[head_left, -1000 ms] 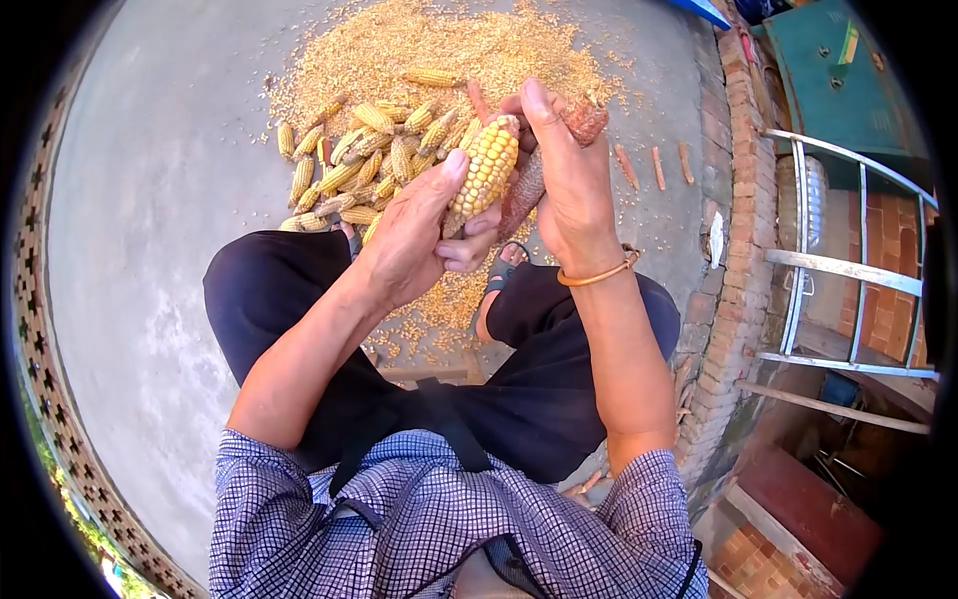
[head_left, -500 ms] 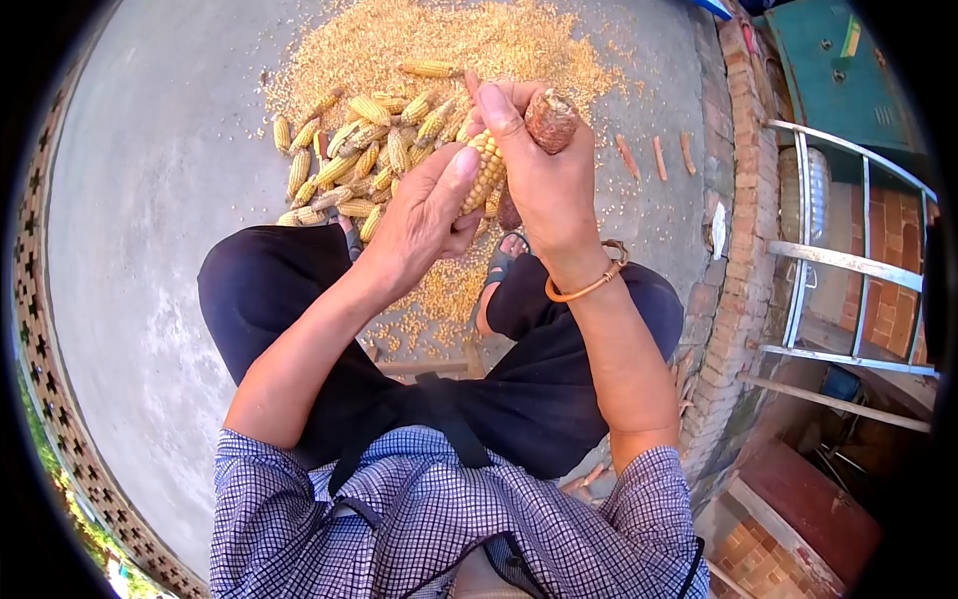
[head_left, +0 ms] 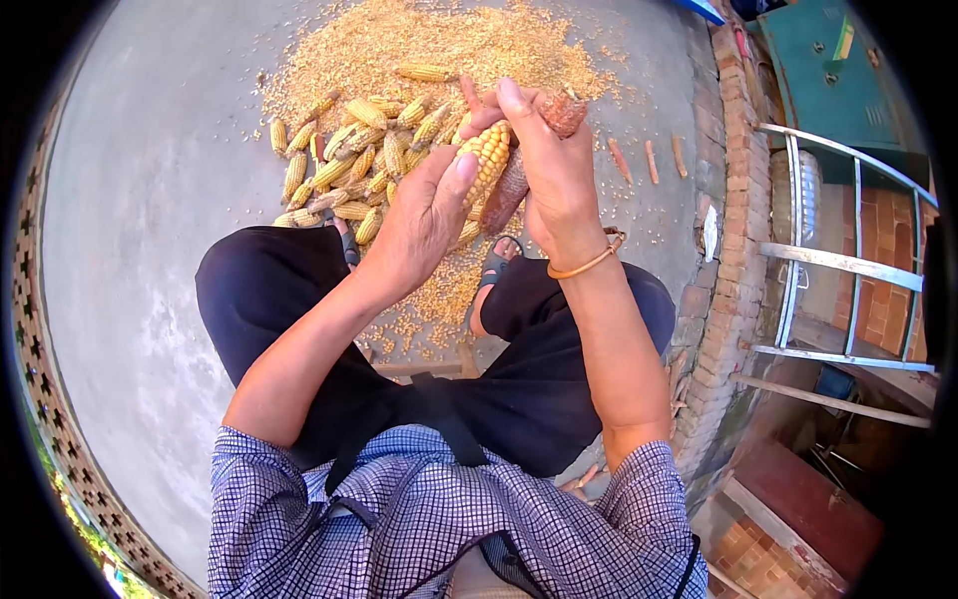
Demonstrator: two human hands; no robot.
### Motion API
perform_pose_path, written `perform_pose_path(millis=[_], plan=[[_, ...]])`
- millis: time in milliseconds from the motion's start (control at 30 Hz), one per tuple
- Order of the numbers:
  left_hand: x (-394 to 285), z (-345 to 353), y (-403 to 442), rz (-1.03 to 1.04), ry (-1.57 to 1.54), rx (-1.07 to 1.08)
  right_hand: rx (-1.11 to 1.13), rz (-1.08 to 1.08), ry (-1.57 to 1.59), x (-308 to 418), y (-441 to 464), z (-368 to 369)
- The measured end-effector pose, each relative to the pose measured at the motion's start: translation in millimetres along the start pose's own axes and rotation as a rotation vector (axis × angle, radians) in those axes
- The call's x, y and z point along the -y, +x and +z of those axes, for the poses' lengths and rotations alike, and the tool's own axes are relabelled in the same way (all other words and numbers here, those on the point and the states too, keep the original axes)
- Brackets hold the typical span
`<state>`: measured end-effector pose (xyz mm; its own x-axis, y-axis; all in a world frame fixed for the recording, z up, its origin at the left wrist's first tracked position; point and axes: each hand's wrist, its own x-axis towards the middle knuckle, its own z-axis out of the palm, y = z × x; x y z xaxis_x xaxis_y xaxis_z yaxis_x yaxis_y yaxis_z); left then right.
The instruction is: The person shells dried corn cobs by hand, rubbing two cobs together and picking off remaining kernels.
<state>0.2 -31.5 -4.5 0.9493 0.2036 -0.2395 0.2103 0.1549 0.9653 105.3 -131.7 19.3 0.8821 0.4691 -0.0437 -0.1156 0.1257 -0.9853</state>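
Note:
My left hand [head_left: 427,205] is closed around an ear of corn [head_left: 487,158], its yellow kernels showing above the thumb. Beside it, my right hand [head_left: 557,170] grips a bare reddish corncob [head_left: 507,192]. The cob runs slantwise behind that palm, and its upper end sticks out past the thumb. Cob and ear lie close side by side; whether they touch I cannot tell. Just beyond my hands, a pile of unshelled corn ears [head_left: 361,150] rests on the ground.
Loose yellow kernels [head_left: 429,45] spread in a wide heap behind the ears, with more scattered between my feet. Several bare cobs [head_left: 620,160] lie at the right. A low brick edge [head_left: 743,200] and a metal rack [head_left: 856,262] stand along the right side.
My right hand has turned and loosened its wrap, its thumb now pointing more upward. More of the ear's kernels and of the bare cob's lower length show between my hands.

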Motion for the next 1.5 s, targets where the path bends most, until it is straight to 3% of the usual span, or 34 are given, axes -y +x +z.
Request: perform_pose_path(millis=[100,200,233,333,467,600,633,733,833,900,1067,1100,1200,1333,1367,1433,1500], plan=[[5,-1,7,0.274,0.430,-0.116,-0.002,-0.025,-0.061,-1,-5,9],[-1,10,1,0.264,0.575,-0.138,-0.086,-0.147,-0.204,-14,-6,13],[2,9,2,0.214,0.688,-0.106,-0.155,-0.084,-0.133,-11,-7,14],[6,17,-2,0.377,0.409,-0.077,-0.335,0.057,-0.105,-5,-3,13],[-7,0,2,-0.141,-0.275,0.178,-0.211,-0.013,-0.013,-3,-4,6],[-12,1,1,-0.201,-0.560,0.153,-0.038,0.102,0.172,10,-3,0],[-13,-3,1,-0.229,-0.578,0.190,-0.002,0.143,0.171,11,-4,-1],[-11,-3,3,-0.261,-0.626,0.104,0.042,-0.014,0.090,1,-5,4],[-6,-2,6,-0.271,-0.546,0.102,-0.062,-0.215,-0.200,-13,-7,12],[-6,-1,5,-0.210,-0.383,0.093,-0.132,-0.223,-0.288,-13,-10,16],[-10,12,-4,-0.097,-0.216,0.061,-0.225,-0.094,-0.332,-2,-7,15],[-9,6,-1,-0.100,-0.285,0.145,-0.226,-0.198,-0.319,-9,-2,15],[-14,3,2,-0.175,-0.503,0.214,-0.172,-0.051,-0.107,-6,-1,7],[-9,1,7,-0.207,-0.563,0.121,0.054,0.013,-0.069,4,-2,-1],[-9,3,7,-0.201,-0.527,0.053,0.015,0.022,-0.053,-1,-4,6],[-8,6,8,-0.152,-0.349,-0.003,-0.045,-0.214,-0.288,-21,-2,12],[1,6,10,-0.093,-0.073,-0.058,-0.142,-0.319,-0.355,-30,-3,20]])
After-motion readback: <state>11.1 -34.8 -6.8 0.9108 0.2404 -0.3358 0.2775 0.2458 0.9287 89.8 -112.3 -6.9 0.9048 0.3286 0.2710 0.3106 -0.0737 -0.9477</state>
